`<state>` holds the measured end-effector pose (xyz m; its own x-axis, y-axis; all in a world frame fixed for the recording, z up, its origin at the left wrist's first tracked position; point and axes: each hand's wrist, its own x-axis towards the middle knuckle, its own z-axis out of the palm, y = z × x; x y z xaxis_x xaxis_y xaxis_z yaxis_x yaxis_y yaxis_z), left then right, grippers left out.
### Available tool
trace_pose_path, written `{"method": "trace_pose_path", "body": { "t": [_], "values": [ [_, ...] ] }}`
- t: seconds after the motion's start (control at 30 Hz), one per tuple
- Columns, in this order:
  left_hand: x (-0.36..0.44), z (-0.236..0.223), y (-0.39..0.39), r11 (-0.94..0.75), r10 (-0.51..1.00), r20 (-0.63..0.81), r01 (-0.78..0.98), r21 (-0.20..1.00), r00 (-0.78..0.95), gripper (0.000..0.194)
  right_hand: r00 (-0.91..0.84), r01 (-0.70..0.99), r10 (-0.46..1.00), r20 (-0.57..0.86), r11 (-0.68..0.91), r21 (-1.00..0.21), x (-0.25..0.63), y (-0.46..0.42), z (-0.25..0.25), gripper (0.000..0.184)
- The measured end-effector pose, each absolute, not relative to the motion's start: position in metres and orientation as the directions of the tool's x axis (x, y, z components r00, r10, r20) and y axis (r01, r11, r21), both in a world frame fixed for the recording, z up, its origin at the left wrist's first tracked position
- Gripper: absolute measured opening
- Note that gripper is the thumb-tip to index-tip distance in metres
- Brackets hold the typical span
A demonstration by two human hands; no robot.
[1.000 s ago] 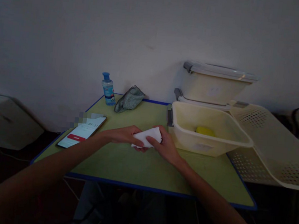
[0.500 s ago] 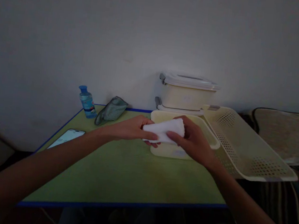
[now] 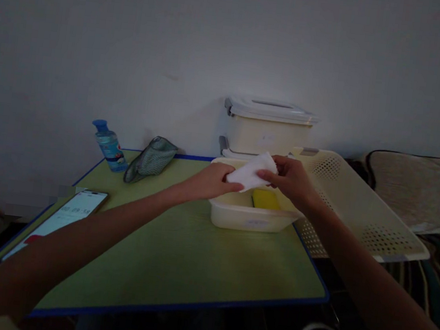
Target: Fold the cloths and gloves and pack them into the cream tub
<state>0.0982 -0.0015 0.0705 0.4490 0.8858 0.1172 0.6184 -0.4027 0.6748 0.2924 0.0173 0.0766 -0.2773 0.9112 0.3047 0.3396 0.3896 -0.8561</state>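
A folded white cloth [image 3: 251, 172] is held up between both hands, tilted with its right end higher. My left hand [image 3: 215, 179] is closed on its left end, thumb in front. The right end is pinched by my right hand [image 3: 293, 177], with the thumb on the near face. Just below them stands an open cream plastic tub [image 3: 237, 219], partly covered by the cloth and hands. Inside the tub lies a yellow item [image 3: 266, 199], which looks like a sponge.
Lidded storage boxes [image 3: 268, 137] are stacked behind the tub. A perforated cream basket [image 3: 362, 207] sits at the right, over the edge of the green table [image 3: 177, 261]. On the left are a blue bottle [image 3: 111, 150], a grey-green mesh pouch [image 3: 155, 158] and a phone [image 3: 65, 215].
Both hands have raised the cloth slightly and tilted it more, so the yellow item in the tub now shows. The view has shifted, and more of the phone is visible.
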Motion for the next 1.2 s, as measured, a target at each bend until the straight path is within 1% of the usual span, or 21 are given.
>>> {"method": "trace_pose_path", "body": {
  "t": [0.07, 0.13, 0.2, 0.27, 0.37, 0.4, 0.47, 0.63, 0.87, 0.97, 1.07, 1.13, 1.2],
  "values": [
    [0.097, 0.065, -0.01, -0.456, 0.885, 0.204, 0.696, 0.555, 0.418, 0.03, -0.258, 0.369, 0.917, 0.304, 0.384, -0.846, 0.296, 0.022, 0.076, 0.029],
    [0.095, 0.058, -0.019, -0.463, 0.886, 0.226, 0.74, 0.488, 0.405, 0.039, -0.246, 0.416, 0.924, 0.291, 0.372, -0.83, 0.301, 0.027, 0.077, 0.028],
    [0.094, 0.051, -0.027, -0.505, 0.863, 0.234, 0.764, 0.402, 0.447, 0.043, -0.261, 0.456, 0.927, 0.269, 0.364, -0.812, 0.305, 0.033, 0.076, 0.029],
    [0.092, 0.042, -0.03, -0.625, 0.78, 0.267, 0.733, 0.27, 0.567, 0.042, -0.283, 0.484, 0.928, 0.24, 0.355, -0.8, 0.308, 0.038, 0.074, 0.03],
    [0.089, 0.03, -0.029, -0.78, 0.606, 0.311, 0.623, 0.052, 0.733, 0.047, -0.315, 0.502, 0.932, 0.18, 0.325, -0.802, 0.31, 0.046, 0.069, 0.027],
    [0.088, 0.027, -0.028, -0.804, 0.563, 0.323, 0.595, 0.002, 0.761, 0.049, -0.33, 0.505, 0.931, 0.155, 0.313, -0.804, 0.311, 0.048, 0.067, 0.025],
    [0.086, 0.023, -0.027, -0.834, 0.497, 0.356, 0.549, -0.056, 0.791, 0.051, -0.373, 0.509, 0.923, 0.1, 0.293, -0.809, 0.311, 0.053, 0.063, 0.023],
    [0.078, 0.023, -0.034, -0.876, 0.391, 0.42, 0.471, -0.104, 0.819, 0.051, -0.525, 0.498, 0.85, -0.035, 0.274, -0.822, 0.308, 0.061, 0.056, 0.02],
    [0.075, 0.026, -0.041, -0.892, 0.382, 0.426, 0.448, -0.061, 0.82, 0.046, -0.697, 0.57, 0.658, -0.285, 0.267, -0.777, 0.298, 0.064, 0.045, 0.012],
    [0.075, 0.027, -0.041, -0.896, 0.375, 0.435, 0.44, -0.057, 0.819, 0.046, -0.699, 0.612, 0.606, -0.38, 0.233, -0.756, 0.295, 0.066, 0.037, 0.009],
    [0.075, 0.028, -0.04, -0.896, 0.377, 0.46, 0.442, -0.038, 0.804, 0.048, -0.675, 0.673, 0.573, -0.464, 0.221, -0.706, 0.294, 0.068, 0.032, 0.007],
    [0.075, 0.028, -0.039, -0.896, 0.384, 0.462, 0.444, -0.024, 0.8, 0.049, -0.668, 0.692, 0.569, -0.479, 0.238, -0.682, 0.293, 0.069, 0.03, 0.005],
    [0.075, 0.029, -0.039, -0.895, 0.39, 0.459, 0.445, -0.014, 0.798, 0.048, -0.661, 0.703, 0.584, -0.471, 0.261, -0.662, 0.291, 0.069, 0.029, 0.008]
  ]
}}
